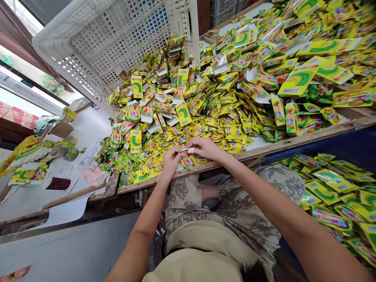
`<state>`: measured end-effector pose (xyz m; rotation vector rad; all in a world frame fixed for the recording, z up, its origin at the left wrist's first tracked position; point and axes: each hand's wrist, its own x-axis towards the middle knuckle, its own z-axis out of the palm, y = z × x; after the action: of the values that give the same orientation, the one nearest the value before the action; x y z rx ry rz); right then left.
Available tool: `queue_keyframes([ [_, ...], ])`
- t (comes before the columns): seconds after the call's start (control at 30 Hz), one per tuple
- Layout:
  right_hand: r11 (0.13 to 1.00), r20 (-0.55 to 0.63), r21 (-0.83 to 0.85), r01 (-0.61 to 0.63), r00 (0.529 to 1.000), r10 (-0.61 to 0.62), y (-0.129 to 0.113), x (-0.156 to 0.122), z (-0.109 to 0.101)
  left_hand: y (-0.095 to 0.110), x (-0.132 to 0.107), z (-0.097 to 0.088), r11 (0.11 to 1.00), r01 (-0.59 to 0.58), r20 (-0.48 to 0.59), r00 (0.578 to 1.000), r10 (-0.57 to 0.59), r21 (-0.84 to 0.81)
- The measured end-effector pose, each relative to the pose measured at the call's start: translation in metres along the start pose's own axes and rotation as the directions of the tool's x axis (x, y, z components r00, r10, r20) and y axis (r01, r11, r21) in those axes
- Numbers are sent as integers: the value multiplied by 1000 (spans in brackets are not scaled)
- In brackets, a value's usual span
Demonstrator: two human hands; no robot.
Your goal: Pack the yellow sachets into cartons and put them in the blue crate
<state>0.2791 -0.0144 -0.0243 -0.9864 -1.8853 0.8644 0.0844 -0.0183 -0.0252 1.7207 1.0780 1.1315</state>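
My left hand (171,159) and my right hand (205,149) meet at the wooden front edge of the table. Both have their fingers closed around a small yellow-and-red printed carton (188,160), mostly covered by the fingers. A white bit (190,150) shows at my right fingertips; whether it is finger tape or a carton flap I cannot tell. Just beyond the hands lies a heap of small yellow candy packets (202,131). Small open-ended cartons, one with a barcode (183,113), lie on top of the heap. Green packets (120,158) spread to the left.
A white plastic basket (102,43) lies tipped on its side, cartons spilling from its mouth. Larger yellow boxes (299,80) are piled at the right. A blue bin (346,145) beside my leg holds filled packs. On the left table stands a dark red cup (58,183).
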Motion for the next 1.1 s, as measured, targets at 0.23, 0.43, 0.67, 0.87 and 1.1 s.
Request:
queue_keyframes([
  [0.23,988,-14,83,-131,991,133,-2,6,7,6,4,-1,971,187,47,982,-182,-148],
  [0.43,902,0,350,-253,963,270,-4,13,9,12,12,-1,966,202,5,979,-204,-163],
  [0.67,918,13,336,-211,975,220,0,0,4,7,4,-15,985,156,138,980,-146,-67],
  [0.87,969,-67,202,-142,985,158,3,-14,15,-1,-5,-10,997,53,92,995,-48,-52],
  [1.1,906,-221,409,-104,952,209,-12,-29,2,9,-8,-16,1000,-9,11,1000,9,-24],
])
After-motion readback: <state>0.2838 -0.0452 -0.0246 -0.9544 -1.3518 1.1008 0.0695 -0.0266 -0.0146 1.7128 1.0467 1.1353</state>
